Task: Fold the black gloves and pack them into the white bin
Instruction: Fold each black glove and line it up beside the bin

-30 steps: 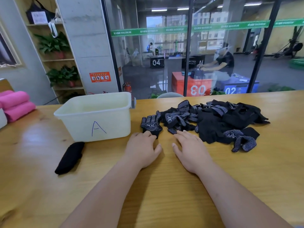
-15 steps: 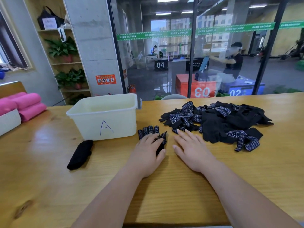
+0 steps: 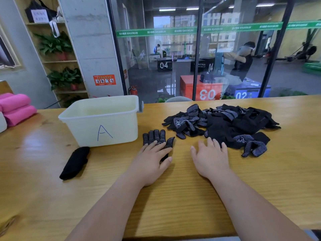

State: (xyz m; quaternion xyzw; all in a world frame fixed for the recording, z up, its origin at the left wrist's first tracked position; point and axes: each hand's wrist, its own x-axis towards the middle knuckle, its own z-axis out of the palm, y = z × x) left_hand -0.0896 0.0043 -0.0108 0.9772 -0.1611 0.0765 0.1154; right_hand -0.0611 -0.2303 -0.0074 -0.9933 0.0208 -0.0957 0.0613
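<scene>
Left hand (image 3: pixel 150 160), fingers spread, presses one black glove (image 3: pixel 156 137) flat on tabletop (image 3: pixel 52 197), just beside white bin (image 3: pixel 86 129). Right hand (image 3: pixel 211 160) lies flat, fingers straight, tips at the pile (image 3: pixel 225 125). Laying-out step; next, likely, fetch its mate.

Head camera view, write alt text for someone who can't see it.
A person's left hand rests on one dotted black glove spread on a wooden table, the right hand flat beside a pile of black gloves. A white bin marked A is left of the glove, a rolled black bundle before it.
</scene>
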